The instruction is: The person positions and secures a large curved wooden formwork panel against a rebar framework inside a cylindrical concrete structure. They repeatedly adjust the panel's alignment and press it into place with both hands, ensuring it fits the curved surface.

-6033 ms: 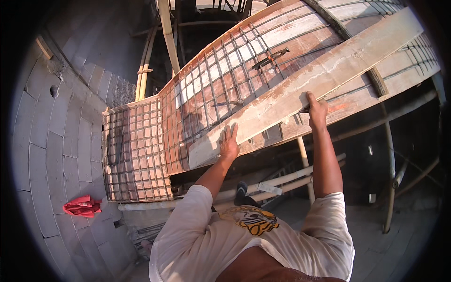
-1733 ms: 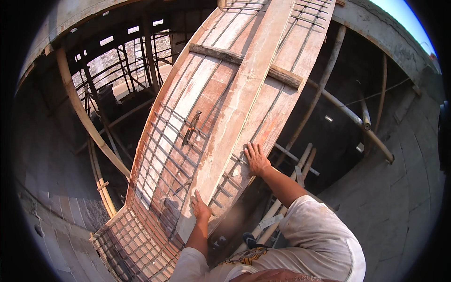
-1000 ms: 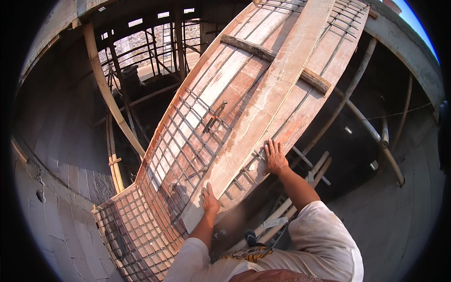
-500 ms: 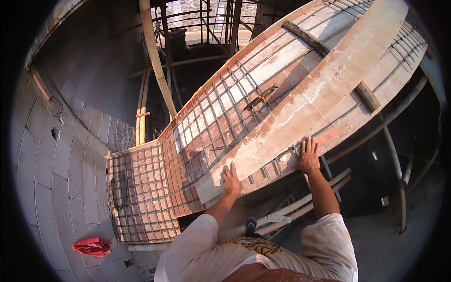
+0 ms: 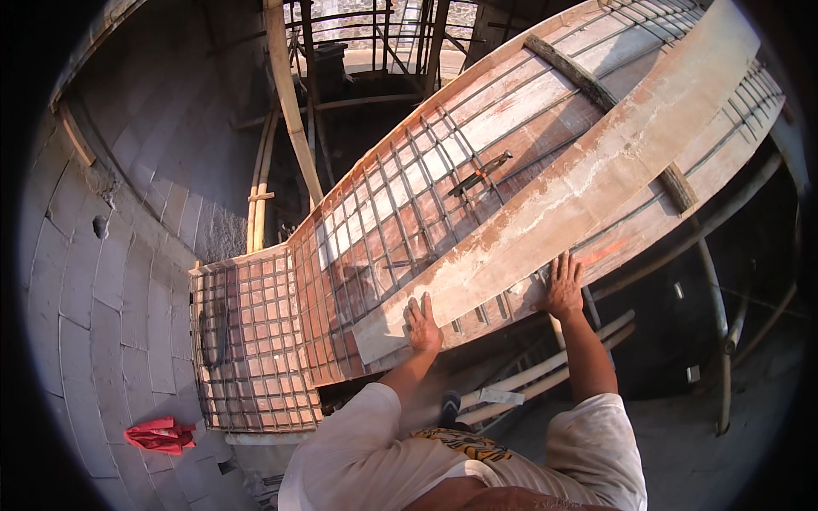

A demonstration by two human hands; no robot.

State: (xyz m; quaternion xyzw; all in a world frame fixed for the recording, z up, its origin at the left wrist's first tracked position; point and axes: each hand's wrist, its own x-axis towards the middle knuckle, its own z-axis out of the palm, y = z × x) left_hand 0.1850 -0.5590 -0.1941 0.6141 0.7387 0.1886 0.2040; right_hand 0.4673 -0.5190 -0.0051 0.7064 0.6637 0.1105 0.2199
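A long pale wooden board, crusted with dried cement, lies slantwise over the sloping formwork and its grid of steel bars. My left hand rests on the board's lower end, fingers spread, holding nothing. To the right, my right hand lies with fingers stretched out on the near edge of the formwork, just below the board; its palm is hidden. A dark tool with an orange part rests on the bars beyond the board.
A rough timber crosspiece runs beneath the board. At left, more bars cover a lower formwork section, beside a grey block wall with red cloth. Bamboo poles cross the dark drop below; a pole stands behind.
The whole view has shifted slightly. My hands keep nearly the same places, the left on the board and the right on the formwork edge. The board shows no clear movement.
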